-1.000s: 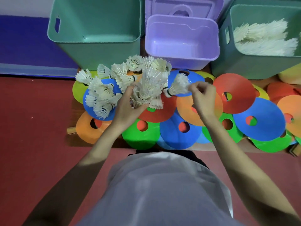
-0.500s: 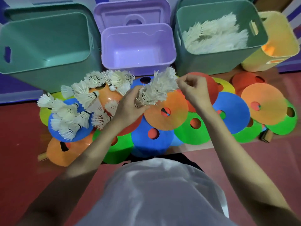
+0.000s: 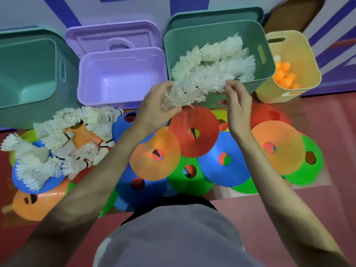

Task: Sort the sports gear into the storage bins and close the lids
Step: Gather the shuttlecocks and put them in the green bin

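Four open bins (image 3: 217, 31) line the wall before me; shuttlecocks (image 3: 221, 60) fill the third from left, balls (image 3: 284, 75) the rightmost. In front, overlapping discs (image 3: 194, 132) cover the floor, with loose shuttlecocks (image 3: 57, 143) on those at left.

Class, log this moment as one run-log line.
left hand: grips shuttlecock stack | right hand: pinches its end | target: green bin

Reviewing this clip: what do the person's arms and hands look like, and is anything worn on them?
Both forearms are bare up to the frame edge: no sleeves, gloves, watch or rings show. The left hand and right hand are bare too. A light grey shirt covers the torso.
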`<move>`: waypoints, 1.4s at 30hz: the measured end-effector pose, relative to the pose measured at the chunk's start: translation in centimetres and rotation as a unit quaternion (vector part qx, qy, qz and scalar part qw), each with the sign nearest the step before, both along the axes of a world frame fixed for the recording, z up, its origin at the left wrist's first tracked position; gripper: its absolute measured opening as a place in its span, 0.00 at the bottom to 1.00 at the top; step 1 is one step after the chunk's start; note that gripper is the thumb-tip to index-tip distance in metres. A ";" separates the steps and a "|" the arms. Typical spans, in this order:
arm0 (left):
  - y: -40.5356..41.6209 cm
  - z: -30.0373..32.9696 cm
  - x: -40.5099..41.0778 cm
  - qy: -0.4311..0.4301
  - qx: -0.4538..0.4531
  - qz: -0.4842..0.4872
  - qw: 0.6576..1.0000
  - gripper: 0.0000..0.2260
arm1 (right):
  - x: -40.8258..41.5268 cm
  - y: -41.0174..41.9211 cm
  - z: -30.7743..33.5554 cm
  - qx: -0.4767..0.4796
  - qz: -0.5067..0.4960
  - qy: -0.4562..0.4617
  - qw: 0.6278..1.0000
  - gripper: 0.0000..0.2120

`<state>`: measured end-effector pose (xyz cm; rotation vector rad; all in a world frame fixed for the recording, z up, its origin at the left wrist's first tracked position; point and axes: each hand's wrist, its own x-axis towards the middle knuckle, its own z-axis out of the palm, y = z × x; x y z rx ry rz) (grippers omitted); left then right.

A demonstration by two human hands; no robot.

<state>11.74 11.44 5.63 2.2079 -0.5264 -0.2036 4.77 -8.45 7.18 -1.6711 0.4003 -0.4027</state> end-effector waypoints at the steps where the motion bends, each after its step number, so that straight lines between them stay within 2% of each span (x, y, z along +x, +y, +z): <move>1: -0.9 0.5 0.9 -0.009 0.002 0.004 1.000 0.29 | 0.6 -1.0 -0.2 -0.005 0.007 -0.002 1.000 0.05; 3: -2.7 1.4 2.9 -0.025 0.006 0.005 1.000 0.29 | 1.9 -2.8 -0.5 -0.034 0.008 -0.008 0.999 0.08; 6: -5.4 2.7 5.9 -0.023 0.018 -0.014 0.999 0.30 | 4.3 -5.2 -1.0 -0.076 -0.001 -0.017 0.997 0.03; 12: -9.4 2.0 12.6 0.089 0.048 -0.002 0.995 0.33 | 9.4 -8.3 -1.8 -0.138 -0.010 -0.003 0.990 0.11; 15: -10.4 0.9 14.8 0.104 0.083 -0.015 0.991 0.30 | 11.5 -9.6 -2.5 -0.183 0.011 0.029 0.983 0.07; 21: -11.5 -1.8 15.9 0.134 0.187 -0.051 0.972 0.29 | 13.5 -11.3 -5.1 -0.256 0.051 0.090 0.961 0.13; 25: -11.7 -2.9 16.3 0.123 0.260 -0.083 0.954 0.34 | 14.4 -11.1 -5.7 -0.267 0.072 0.124 0.953 0.10; 27: -11.8 -3.1 16.5 0.126 0.282 -0.097 0.946 0.34 | 14.8 -10.7 -6.0 -0.260 0.079 0.135 0.953 0.10; 29: -11.8 -3.3 16.5 0.124 0.299 -0.106 0.940 0.34 | 15.0 -10.4 -6.4 -0.271 0.088 0.130 0.950 0.14; 32: -11.8 -3.2 16.6 0.111 0.304 -0.102 0.941 0.34 | 15.1 -10.2 -6.8 -0.296 0.104 0.136 0.940 0.12; 35: -11.6 -3.2 16.6 0.108 0.286 -0.078 0.949 0.31 | 15.1 -10.3 -6.9 -0.325 0.122 0.145 0.927 0.10; 37: -11.5 -3.2 16.5 0.102 0.272 -0.071 0.954 0.25 | 15.0 -10.3 -6.9 -0.339 0.136 0.144 0.920 0.12; 40: -11.5 -3.5 16.0 0.074 0.300 -0.072 0.948 0.18 | 15.1 -10.2 -7.0 -0.364 0.150 0.154 0.906 0.13; 42: -11.6 -3.5 15.8 0.072 0.318 -0.078 0.942 0.18 | 15.2 -10.2 -6.8 -0.377 0.151 0.182 0.896 0.15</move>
